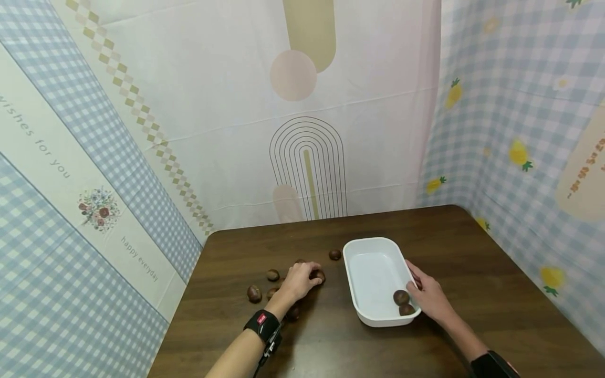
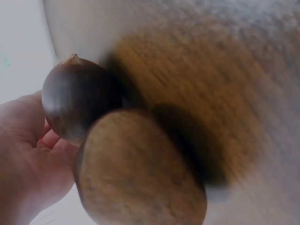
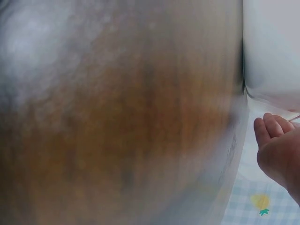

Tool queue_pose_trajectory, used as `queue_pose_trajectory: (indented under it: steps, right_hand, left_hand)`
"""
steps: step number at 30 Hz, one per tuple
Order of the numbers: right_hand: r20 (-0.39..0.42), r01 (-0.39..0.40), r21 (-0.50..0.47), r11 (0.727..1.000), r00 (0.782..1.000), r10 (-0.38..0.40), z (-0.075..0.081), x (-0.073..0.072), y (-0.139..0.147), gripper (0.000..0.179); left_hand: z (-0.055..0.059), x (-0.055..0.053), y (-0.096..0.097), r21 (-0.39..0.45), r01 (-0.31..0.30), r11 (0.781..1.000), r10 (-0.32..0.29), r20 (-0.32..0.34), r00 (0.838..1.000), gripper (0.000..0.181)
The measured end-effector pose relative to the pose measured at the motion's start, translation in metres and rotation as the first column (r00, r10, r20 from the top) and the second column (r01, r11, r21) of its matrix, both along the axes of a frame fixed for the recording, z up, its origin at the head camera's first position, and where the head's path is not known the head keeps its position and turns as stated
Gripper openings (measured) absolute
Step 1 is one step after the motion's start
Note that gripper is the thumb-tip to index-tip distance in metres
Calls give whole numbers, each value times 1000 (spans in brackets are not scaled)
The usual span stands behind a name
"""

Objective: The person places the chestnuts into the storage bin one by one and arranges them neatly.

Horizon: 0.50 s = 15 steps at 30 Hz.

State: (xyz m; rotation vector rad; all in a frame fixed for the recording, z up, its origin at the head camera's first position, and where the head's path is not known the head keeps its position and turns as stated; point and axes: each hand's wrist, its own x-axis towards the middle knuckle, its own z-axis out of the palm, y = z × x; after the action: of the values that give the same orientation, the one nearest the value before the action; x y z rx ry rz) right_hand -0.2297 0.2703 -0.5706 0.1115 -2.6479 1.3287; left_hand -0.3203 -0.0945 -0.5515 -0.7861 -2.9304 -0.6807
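Observation:
My left hand reaches over the loose chestnuts on the table, thumb and fingers curled round a brown chestnut. In the left wrist view a dark, glossy chestnut sits against the fingers, and a paler-faced chestnut lies close in front. My right hand grips the right wall of a white rectangular dish, thumb over the rim and fingers on the outside. Two chestnuts lie in the dish's near right corner. The right wrist view shows the fingers beside the dish's outer wall.
Several more chestnuts are scattered left of and around the left forearm. A single chestnut lies just left of the dish's far end. The brown wooden table meets a hanging patterned cloth at the back.

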Motion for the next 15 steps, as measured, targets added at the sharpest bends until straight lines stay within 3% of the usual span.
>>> queue_pose_trajectory:
  steps: [15]
  right_hand:
    - [-5,0,-1,1000,1000,0,1,1,-1,58]
  left_hand:
    - [-1,3,0,-12,-16,1000,16,-13,1000,37]
